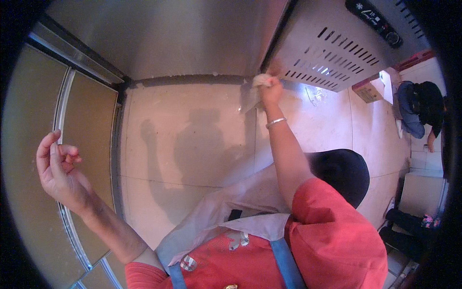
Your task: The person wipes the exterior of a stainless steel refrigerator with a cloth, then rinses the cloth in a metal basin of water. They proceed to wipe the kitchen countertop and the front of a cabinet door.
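My right hand (271, 93) grips a pale, crumpled cloth (260, 80) low down, near the bottom corner of a stainless-steel appliance (180, 39). A loose, blurred part of the cloth hangs below the fist; whether it touches the steel I cannot tell. My left hand (64, 177) is raised on the other side, in front of a brown cabinet door panel (92, 144) with a shiny metal frame. Nothing shows in it, and its fingers are loosely bent. Pale floor tiles (187, 151) lie between my hands, with my shadow across them.
A slotted vent panel (310, 61) with a control knob (392, 37) rises at upper right. A cardboard box (371, 88) stands on the floor beyond it. Another person (420, 104) is low down at far right; someone's dark-clad legs (404, 234) show below. A rounded black shape (343, 173) lies beside my right arm.
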`<control>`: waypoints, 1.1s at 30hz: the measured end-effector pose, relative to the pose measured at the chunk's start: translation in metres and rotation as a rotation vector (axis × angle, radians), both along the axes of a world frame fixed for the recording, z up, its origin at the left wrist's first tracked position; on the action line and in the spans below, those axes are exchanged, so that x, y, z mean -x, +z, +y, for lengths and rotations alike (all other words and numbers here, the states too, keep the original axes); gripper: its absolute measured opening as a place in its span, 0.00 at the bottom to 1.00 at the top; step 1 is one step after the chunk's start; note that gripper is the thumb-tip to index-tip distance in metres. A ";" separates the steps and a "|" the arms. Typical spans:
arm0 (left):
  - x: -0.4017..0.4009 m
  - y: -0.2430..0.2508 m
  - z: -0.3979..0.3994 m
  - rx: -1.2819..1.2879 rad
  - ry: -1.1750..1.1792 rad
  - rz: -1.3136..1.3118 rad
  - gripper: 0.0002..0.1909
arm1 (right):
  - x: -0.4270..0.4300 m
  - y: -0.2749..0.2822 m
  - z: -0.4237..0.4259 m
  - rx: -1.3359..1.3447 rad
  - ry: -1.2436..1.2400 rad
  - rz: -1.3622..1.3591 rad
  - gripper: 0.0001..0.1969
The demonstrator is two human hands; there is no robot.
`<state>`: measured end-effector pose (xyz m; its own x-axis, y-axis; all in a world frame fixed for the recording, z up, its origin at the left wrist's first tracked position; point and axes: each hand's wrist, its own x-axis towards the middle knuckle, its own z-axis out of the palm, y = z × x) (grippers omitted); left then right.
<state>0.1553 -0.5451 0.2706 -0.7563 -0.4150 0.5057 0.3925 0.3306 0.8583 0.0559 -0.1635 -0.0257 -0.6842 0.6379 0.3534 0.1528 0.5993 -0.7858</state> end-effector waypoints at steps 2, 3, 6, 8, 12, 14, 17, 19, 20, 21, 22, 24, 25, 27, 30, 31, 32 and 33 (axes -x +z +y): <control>-0.003 0.004 0.002 0.016 0.007 -0.003 0.09 | 0.004 -0.065 0.012 0.417 -0.024 -0.412 0.10; -0.003 0.003 0.004 0.024 0.016 -0.001 0.09 | 0.005 -0.095 0.028 0.411 -0.038 -0.405 0.10; -0.005 -0.002 -0.004 -0.008 -0.011 -0.004 0.09 | -0.006 -0.120 0.048 0.837 0.000 -0.095 0.11; -0.010 -0.006 -0.012 -0.003 0.001 0.003 0.09 | -0.014 -0.040 0.031 1.419 -0.464 0.312 0.12; -0.009 -0.004 -0.001 0.039 -0.005 -0.008 0.08 | -0.021 0.059 0.042 1.346 -0.215 0.703 0.13; -0.010 -0.003 0.003 0.049 -0.013 -0.012 0.08 | 0.010 0.024 0.069 1.076 -0.191 0.642 0.11; -0.002 -0.004 0.010 0.012 -0.088 0.011 0.08 | 0.051 -0.070 0.110 0.119 -0.298 0.290 0.10; -0.005 -0.006 0.007 0.037 -0.076 -0.024 0.08 | 0.059 -0.082 0.070 0.289 -0.267 0.164 0.09; -0.008 -0.007 0.007 0.045 -0.065 -0.031 0.08 | 0.059 -0.067 0.038 0.530 -0.254 0.088 0.09; -0.010 -0.008 0.007 0.052 -0.051 -0.036 0.08 | 0.053 -0.041 0.008 0.847 -0.199 0.042 0.09; -0.010 -0.009 0.010 0.051 -0.055 -0.036 0.08 | 0.046 -0.020 -0.015 1.110 -0.113 0.105 0.10; -0.008 -0.009 0.012 0.044 -0.072 -0.039 0.08 | 0.027 0.008 -0.024 1.364 -0.021 0.184 0.11; -0.007 -0.010 0.013 0.040 -0.080 -0.045 0.08 | 0.017 0.016 -0.019 1.537 0.132 0.263 0.12; -0.005 -0.008 0.019 0.034 -0.070 -0.038 0.08 | 0.018 0.000 0.021 1.720 0.260 0.389 0.14; -0.002 -0.011 0.017 0.045 -0.055 -0.041 0.07 | 0.013 -0.051 0.110 1.237 0.285 0.332 0.14; -0.002 -0.012 0.015 0.063 -0.054 -0.040 0.07 | 0.008 -0.059 0.130 0.740 0.334 0.229 0.14; -0.002 -0.013 0.016 0.064 -0.051 -0.047 0.07 | 0.001 -0.066 0.153 0.243 0.369 0.122 0.14; -0.001 -0.014 0.015 0.070 -0.023 -0.066 0.07 | -0.005 -0.065 0.169 0.602 0.558 0.254 0.14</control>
<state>0.1567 -0.5302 0.2570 -0.7977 -0.3629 0.4816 0.3438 0.3824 0.8577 0.0604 0.0051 -0.0906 -0.8996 0.3596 0.2477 -0.2636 0.0049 -0.9646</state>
